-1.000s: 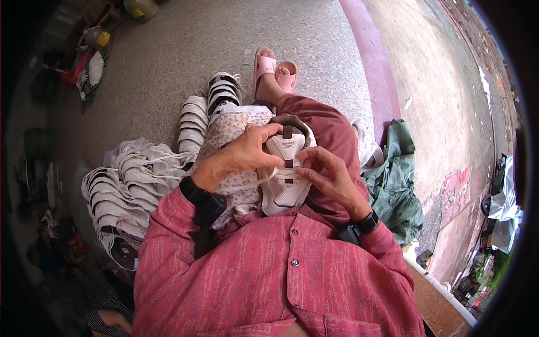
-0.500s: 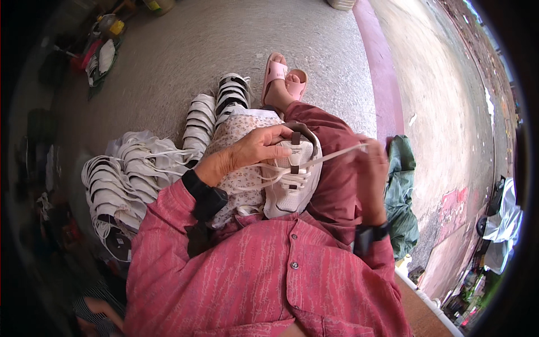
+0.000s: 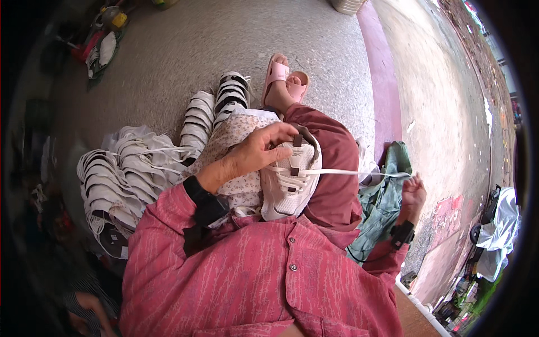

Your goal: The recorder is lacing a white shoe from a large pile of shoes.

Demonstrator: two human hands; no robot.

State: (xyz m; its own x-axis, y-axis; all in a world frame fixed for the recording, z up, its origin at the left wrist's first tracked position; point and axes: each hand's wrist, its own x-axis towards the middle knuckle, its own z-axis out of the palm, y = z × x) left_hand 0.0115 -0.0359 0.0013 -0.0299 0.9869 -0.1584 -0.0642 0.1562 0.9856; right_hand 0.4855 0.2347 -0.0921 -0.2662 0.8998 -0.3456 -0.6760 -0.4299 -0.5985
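A white sneaker [image 3: 279, 203] with dark tabs on its tongue rests on my lap, its toe toward my body. My left hand [image 3: 263, 147] grips it by the collar and tongue, thumb and fingers on the upper part. White laces cross the front of the shoe. One shoelace [image 3: 348, 172] runs taut from the eyelets out to the right. At its far end my right hand [image 3: 414, 194] is closed on the lace, well away from the shoe. A floral cloth [image 3: 216, 147] covers my left thigh beneath the left forearm.
Stacked white shoe uppers with loose laces [image 3: 135, 168] lie at my left. Further rows [image 3: 197, 121] stand beside my left leg. A green cloth or bag [image 3: 375, 205] is by my right knee. Part of another person [image 3: 92, 306] shows at lower left.
My right hand has swung outward to the right and slightly down, drawing the lace out longer and straight. My left hand stays on the sneaker.
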